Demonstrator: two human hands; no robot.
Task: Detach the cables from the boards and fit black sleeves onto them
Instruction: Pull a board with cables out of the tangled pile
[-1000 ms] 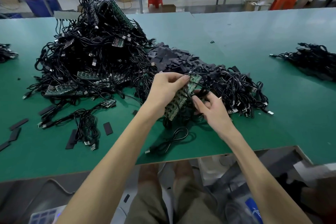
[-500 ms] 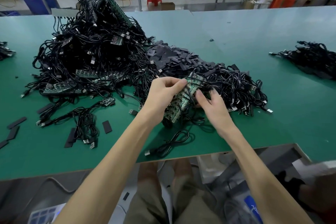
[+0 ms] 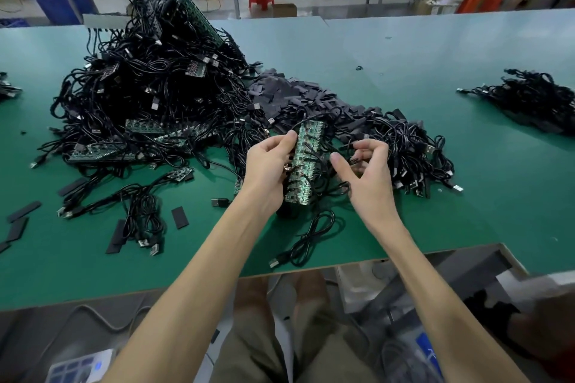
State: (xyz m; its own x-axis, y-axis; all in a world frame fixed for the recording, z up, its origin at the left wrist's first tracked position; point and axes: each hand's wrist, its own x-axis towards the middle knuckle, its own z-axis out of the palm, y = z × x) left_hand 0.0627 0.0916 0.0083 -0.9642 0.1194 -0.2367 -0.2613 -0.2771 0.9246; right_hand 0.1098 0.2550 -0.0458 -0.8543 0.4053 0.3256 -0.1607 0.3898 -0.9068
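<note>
Green board [image 3: 303,162]: held on end just above the surface [image 3: 404,50], straight in front of the person, with several cables [image 3: 325,165] plugged along its length.
Left grip [image 3: 269,171]: closed round the board's left edge, thumb tip near its top end.
Right grip [image 3: 368,171]: just right of the board, fingers curled over one of the cables, thumb stretched toward the board. Whether that plug is already out of its socket I cannot tell.
Black sleeves [image 3: 298,96]: heaped on the surface just behind the board. A few stray sleeves [image 3: 179,217] lie flat to the left.
Step in hand: detaching, by my reading. The cables come off this board one at a time, and no sleeve is in either grip.
Next move calls for: the left grip bracing the board firmly while the right draws the plug straight out, then a reach to the sleeve heap.
Waiting stock: big tangle [image 3: 155,87] of cables and boards, on the far left of the surface.
</note>
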